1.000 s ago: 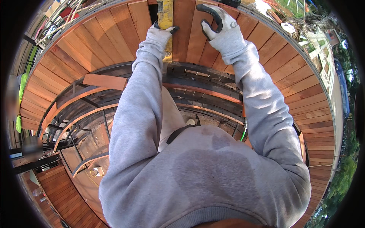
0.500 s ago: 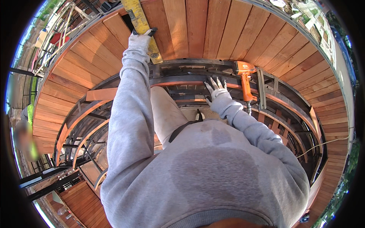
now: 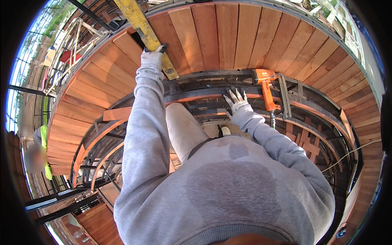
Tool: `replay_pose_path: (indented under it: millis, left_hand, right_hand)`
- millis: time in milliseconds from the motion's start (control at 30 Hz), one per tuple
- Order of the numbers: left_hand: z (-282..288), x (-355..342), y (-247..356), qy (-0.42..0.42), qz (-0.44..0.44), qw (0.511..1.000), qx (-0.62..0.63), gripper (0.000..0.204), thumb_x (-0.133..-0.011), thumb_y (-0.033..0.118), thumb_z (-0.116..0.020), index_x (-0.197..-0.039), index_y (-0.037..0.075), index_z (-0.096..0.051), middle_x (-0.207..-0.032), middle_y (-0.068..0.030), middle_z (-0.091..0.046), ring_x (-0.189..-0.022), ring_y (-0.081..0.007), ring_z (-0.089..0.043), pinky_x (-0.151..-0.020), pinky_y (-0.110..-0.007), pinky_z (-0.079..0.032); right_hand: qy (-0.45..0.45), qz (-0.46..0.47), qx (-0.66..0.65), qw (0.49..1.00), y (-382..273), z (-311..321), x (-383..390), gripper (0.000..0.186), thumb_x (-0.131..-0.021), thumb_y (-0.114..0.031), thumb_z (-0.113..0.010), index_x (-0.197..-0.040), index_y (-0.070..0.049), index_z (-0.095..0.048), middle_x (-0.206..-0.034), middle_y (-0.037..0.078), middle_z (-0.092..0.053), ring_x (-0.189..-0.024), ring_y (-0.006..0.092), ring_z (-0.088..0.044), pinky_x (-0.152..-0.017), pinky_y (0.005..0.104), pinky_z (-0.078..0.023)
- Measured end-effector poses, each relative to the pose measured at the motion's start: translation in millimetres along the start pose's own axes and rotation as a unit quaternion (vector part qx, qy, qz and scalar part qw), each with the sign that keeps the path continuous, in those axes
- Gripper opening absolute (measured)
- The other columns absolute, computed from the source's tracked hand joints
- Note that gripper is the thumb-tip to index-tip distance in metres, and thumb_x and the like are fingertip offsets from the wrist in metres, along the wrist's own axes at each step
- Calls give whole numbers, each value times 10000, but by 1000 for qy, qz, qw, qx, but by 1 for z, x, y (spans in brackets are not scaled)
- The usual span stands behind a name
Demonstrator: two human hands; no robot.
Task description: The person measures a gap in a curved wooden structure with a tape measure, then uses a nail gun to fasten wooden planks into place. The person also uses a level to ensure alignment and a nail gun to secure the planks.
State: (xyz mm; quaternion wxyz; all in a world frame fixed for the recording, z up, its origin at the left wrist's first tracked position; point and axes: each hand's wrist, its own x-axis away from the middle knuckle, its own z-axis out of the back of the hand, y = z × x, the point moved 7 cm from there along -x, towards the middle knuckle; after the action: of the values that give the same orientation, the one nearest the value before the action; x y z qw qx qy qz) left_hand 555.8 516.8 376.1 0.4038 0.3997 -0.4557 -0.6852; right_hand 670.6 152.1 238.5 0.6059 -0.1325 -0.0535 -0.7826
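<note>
My left hand (image 3: 154,52), in a glove with dark fingertips, is closed around a long yellow spirit level (image 3: 143,32). That level lies slantwise across the reddish wooden boards (image 3: 206,36), beside a dark gap (image 3: 138,39) between two of them. Lower and to the right, my right hand (image 3: 237,99) is gloved and empty. Its fingers are spread over the dark curved frame (image 3: 204,92), seemingly resting on it. Just right of this hand an orange nail gun (image 3: 266,83) lies across the frame, its hose fitting toward me.
Curved boards ring the stepped frame around me. A short loose-looking board (image 3: 117,113) sits on its left side. A thin pale cord (image 3: 352,152) crosses at the right. Beyond the left edge a person in a bright yellow-green vest (image 3: 45,149) bends down. Timber lengths (image 3: 73,49) are piled outside.
My view has tilted slightly, so the whole scene sits lower and a little to the right. Both hands keep nearly the same places on the level and the frame.
</note>
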Motion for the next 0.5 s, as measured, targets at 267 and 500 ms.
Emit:
replay_pose_path:
  millis: [267, 500]
  left_hand:
    - [-1, 6, 5, 30, -40, 999, 22, 489, -769, 189, -866, -1159, 10, -632, -1033, -71, -725, -918, -181, -669, -835, -326, -529]
    - [3, 11, 2, 75, -66, 995, 17, 464, -756, 133, -860, -1136, 10, -623, -1013, -84, -726, -899, -184, -683, -824, -317, -539]
  right_hand:
    - [-7, -3, 6, 1000, 0, 0, -3, 765, -951, -434, -526, -1580, -130, -213, -1643, 163, -154, -1520, 371, -113, -1223, 556, -86]
    - [-18, -17, 0, 1000, -1, 4, -7, 821, -907, -469, -574, -1571, -129, -233, -1641, 186, -144, -1522, 375, -102, -1231, 536, -56]
